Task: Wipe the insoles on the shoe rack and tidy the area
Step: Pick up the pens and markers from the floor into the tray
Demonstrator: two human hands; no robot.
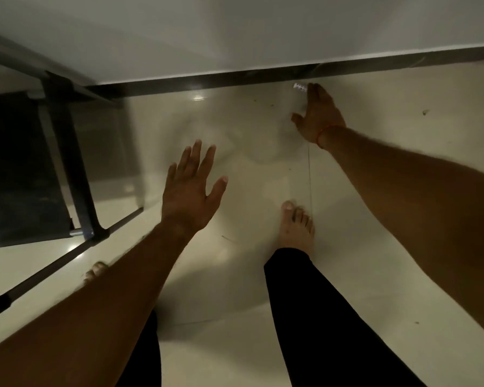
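small white scrap [300, 87] lies on the floor [389, 101] by the skirting [207, 79], likely light and flimsy, best pinched at its edge; right hand [319, 115] reaches beside it with straight fingers [315, 92], left hand [192, 185] spread, both holding nothing; no insoles in sight.

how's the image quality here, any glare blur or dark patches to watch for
head view: dim overall, and the dark metal-framed shoe rack is nearly black inside; the glossy pale tile floor shows small glare spots near the dark skirting strip; the right hand and the small white object by its fingertips are softly blurred; the left hand looks sharper
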